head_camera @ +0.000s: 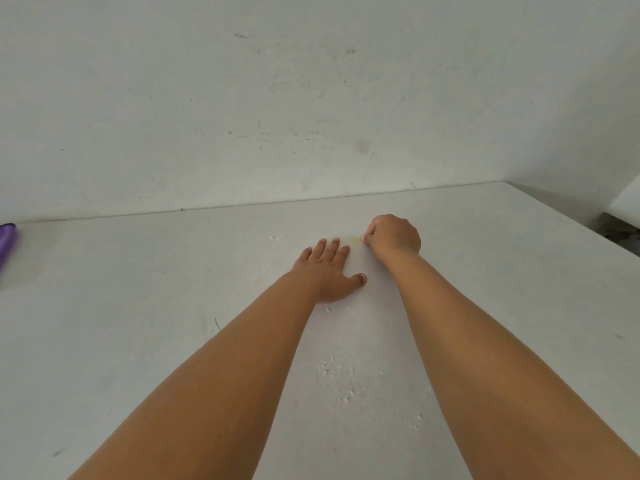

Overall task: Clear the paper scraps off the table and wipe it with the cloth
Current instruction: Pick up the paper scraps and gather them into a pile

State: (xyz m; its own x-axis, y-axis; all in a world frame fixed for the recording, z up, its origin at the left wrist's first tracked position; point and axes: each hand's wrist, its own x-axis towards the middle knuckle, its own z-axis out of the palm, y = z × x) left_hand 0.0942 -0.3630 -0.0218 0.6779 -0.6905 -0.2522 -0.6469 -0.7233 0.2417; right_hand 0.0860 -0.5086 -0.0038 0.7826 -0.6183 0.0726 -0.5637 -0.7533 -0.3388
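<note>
My left hand [327, 271] lies flat, palm down, on the white table [138, 306] with its fingers straight. Just to its right, my right hand [393, 239] is curled and its fingertips pinch a small pale yellow paper scrap [355, 240] that lies on the table surface. Tiny white specks [337, 375] dot the table between my forearms and near the left hand. No cloth is in sight.
A purple object [6, 242] pokes in at the left edge of the table. A scuffed white wall [311, 98] rises right behind the table's far edge. The table's right corner [505, 183] drops off to a dark floor area [620, 233].
</note>
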